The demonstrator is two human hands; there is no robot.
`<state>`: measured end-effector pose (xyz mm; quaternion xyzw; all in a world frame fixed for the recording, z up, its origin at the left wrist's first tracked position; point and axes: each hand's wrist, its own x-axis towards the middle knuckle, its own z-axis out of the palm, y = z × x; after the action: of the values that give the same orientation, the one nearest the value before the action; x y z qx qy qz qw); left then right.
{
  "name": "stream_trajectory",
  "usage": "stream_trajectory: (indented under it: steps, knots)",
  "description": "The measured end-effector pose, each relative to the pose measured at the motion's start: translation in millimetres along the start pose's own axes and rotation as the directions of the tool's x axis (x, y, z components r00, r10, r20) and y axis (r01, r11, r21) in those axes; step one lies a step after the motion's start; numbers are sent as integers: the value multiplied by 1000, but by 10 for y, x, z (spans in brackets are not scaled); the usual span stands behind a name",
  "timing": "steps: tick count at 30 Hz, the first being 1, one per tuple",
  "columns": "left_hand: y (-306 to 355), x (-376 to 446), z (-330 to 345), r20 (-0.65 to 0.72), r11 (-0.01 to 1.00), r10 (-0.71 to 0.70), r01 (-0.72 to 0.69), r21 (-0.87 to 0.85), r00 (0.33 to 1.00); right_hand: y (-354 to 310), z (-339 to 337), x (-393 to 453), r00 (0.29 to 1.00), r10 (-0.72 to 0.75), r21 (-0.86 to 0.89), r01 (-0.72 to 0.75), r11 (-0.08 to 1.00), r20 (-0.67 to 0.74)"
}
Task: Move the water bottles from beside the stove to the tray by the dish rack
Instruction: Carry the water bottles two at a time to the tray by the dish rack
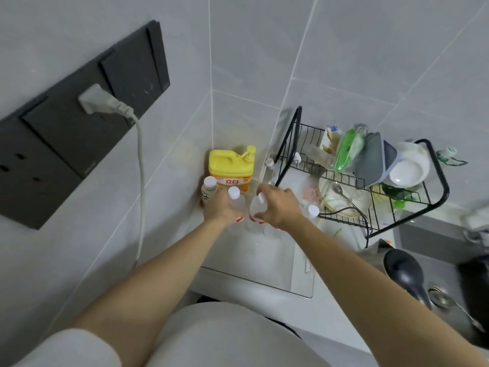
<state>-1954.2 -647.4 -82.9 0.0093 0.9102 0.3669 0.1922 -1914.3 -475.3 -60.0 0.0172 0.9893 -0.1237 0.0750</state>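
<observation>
The lower halves of the clear plastic water bottles are hidden behind the two hands, and the pale tray (264, 260) under them is washed out and hard to make out. In the worktop's back corner, from the left: a white-capped bottle with dark lettering (209, 188), standing upright against the yellow detergent jug (231, 168). The left hand (221, 207) is curled round two upright bottles, this one and a clear white-capped bottle (236, 198). The right hand (277, 205) grasps a third clear bottle (256, 206), its cap tilted towards the left hand. A fourth white cap (313, 210) shows just beside the black wire dish rack (370, 186). One more small cap (269, 162) stands behind the rack's left end.
</observation>
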Motion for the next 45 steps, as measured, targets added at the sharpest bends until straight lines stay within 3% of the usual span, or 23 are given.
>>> stream_trajectory:
  steps: [10, 16, 20, 23, 30, 37, 43, 45]
  knots:
    - [-113, 188, 172, 16, 976, 213, -213, -47, 977, 176, 146, 85, 998, -56, -177, 52, 983, -19]
    - [-72, 248, 7, 4, 934, 346, -345, 89, 938, 285, 65, 73, 994, -108, -127, 106, 986, -7]
    - [16, 267, -105, 128, 850, 443, -461, 254, 887, 308, -3, 82, 990, -140, -58, 141, 988, 15]
    - [66, 271, -121, 163, 824, 467, -495, 276, 869, 304, -43, 74, 993, -121, 10, 121, 993, -5]
    - [106, 257, -12, 69, 837, 484, -484, 254, 872, 326, -101, 49, 993, -107, 74, 111, 991, -53]
    - [93, 272, -73, 102, 835, 470, -479, 270, 877, 275, -67, 38, 994, -104, 46, 104, 993, -14]
    - [143, 162, -46, 150, 771, 442, -460, 441, 885, 218, -82, 19, 998, -22, 72, 18, 997, 58]
    - [229, 82, -45, 108, 773, 371, -371, 515, 922, 241, -97, -77, 998, 12, 127, -19, 992, 54]
